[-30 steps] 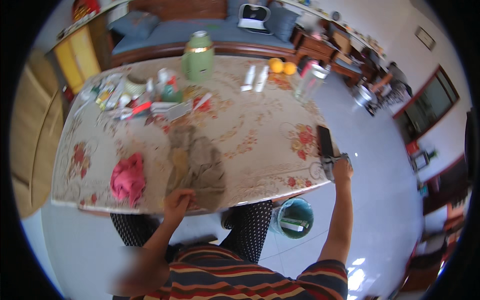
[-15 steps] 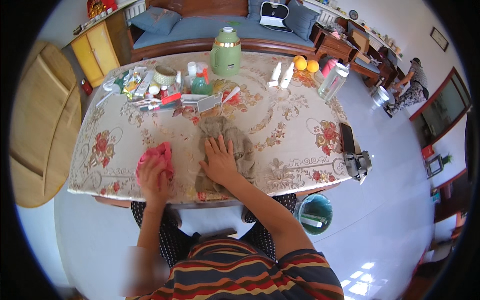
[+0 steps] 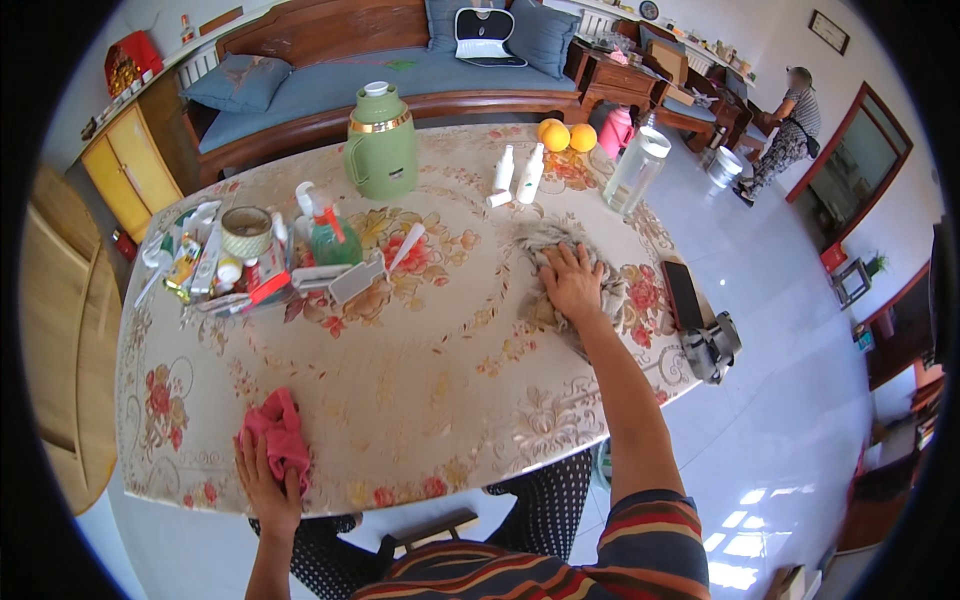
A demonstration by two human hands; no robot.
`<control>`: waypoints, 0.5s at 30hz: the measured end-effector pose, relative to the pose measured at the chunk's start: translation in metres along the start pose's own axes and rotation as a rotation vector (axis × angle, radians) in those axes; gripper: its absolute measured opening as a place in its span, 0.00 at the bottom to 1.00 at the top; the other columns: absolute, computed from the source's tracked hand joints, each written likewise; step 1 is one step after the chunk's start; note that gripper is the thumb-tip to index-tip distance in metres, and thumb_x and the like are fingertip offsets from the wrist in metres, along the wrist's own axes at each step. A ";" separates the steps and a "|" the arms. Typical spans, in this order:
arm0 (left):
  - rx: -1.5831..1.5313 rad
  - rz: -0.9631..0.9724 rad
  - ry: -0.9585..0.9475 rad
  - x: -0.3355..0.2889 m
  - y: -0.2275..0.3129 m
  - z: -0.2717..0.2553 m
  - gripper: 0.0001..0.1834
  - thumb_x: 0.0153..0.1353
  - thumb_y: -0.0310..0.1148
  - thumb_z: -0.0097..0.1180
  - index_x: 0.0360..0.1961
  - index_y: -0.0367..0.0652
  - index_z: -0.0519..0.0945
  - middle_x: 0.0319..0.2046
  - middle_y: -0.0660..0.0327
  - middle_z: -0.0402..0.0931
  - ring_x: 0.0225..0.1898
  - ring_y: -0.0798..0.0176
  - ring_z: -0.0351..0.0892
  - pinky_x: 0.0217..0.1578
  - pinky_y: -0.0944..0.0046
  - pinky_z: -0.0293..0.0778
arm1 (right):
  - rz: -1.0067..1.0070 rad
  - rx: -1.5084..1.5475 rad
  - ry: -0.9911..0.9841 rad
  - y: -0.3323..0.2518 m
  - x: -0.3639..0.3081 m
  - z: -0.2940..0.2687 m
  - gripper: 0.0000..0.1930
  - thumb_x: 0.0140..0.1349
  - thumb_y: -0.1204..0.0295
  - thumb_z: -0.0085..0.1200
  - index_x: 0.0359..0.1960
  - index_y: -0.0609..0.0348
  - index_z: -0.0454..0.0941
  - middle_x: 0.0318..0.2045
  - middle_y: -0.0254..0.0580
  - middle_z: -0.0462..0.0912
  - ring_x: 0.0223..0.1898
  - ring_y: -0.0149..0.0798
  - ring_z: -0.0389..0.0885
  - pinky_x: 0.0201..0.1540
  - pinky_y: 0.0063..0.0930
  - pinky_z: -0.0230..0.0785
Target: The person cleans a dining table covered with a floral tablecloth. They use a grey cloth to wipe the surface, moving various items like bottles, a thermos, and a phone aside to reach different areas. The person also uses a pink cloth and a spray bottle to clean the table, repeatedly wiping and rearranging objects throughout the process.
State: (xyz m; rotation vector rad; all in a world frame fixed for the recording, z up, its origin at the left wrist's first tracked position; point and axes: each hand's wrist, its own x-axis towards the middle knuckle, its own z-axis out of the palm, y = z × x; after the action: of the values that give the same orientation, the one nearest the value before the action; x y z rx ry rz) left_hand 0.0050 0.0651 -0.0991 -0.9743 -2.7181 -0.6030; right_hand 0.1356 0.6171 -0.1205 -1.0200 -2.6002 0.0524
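My right hand [image 3: 574, 284] lies flat with spread fingers on a crumpled grey-brown cloth [image 3: 535, 305], pressing it against the flowered tablecloth [image 3: 400, 400] at the right part of the table. Near the front left edge, my left hand [image 3: 266, 490] rests its outstretched fingers on a bunched pink cloth [image 3: 285, 425]. To the right of the grey-brown cloth are a dark phone [image 3: 682, 295] and a grey strapped item [image 3: 712, 348] at the table's edge. Beyond my right hand stand two white bottles [image 3: 529, 175] and a clear water bottle [image 3: 636, 172].
A green thermos [image 3: 382, 150] stands at the back. Left of it sit a green spray bottle [image 3: 333, 238], a tape roll [image 3: 246, 233] and a crowded box. Oranges [image 3: 582, 138] and a pink bottle [image 3: 615, 130] are at the far edge. Another person [image 3: 792, 125] bends near a bucket [image 3: 726, 167].
My right hand has slid the grey-brown cloth from the table's middle to the right and away from me. My left hand stays with the pink cloth. The view has shifted.
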 end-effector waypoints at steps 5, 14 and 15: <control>0.033 -0.005 -0.032 0.003 -0.001 0.003 0.33 0.58 0.42 0.46 0.62 0.34 0.60 0.65 0.42 0.51 0.67 0.35 0.45 0.64 0.42 0.44 | 0.170 -0.093 -0.047 0.029 0.083 0.022 0.24 0.64 0.53 0.33 0.60 0.38 0.67 0.65 0.36 0.60 0.68 0.51 0.49 0.63 0.68 0.36; 0.085 -0.016 -0.029 0.000 -0.002 0.003 0.34 0.62 0.48 0.41 0.62 0.34 0.59 0.64 0.40 0.52 0.66 0.33 0.47 0.63 0.41 0.46 | 0.324 -0.105 -0.083 0.042 0.148 0.036 0.25 0.65 0.53 0.31 0.63 0.36 0.62 0.68 0.33 0.55 0.70 0.49 0.45 0.65 0.65 0.32; 0.084 -0.013 -0.028 0.001 -0.001 0.003 0.34 0.62 0.48 0.42 0.62 0.34 0.59 0.64 0.40 0.52 0.66 0.33 0.47 0.63 0.41 0.46 | 0.325 -0.120 -0.077 0.043 0.147 0.037 0.25 0.65 0.54 0.30 0.63 0.37 0.62 0.68 0.33 0.55 0.70 0.48 0.45 0.65 0.65 0.32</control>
State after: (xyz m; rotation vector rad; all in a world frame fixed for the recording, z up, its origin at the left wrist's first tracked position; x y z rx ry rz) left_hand 0.0036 0.0658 -0.1022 -0.9517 -2.7518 -0.4770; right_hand 0.0511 0.7497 -0.1175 -1.5030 -2.5021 0.0157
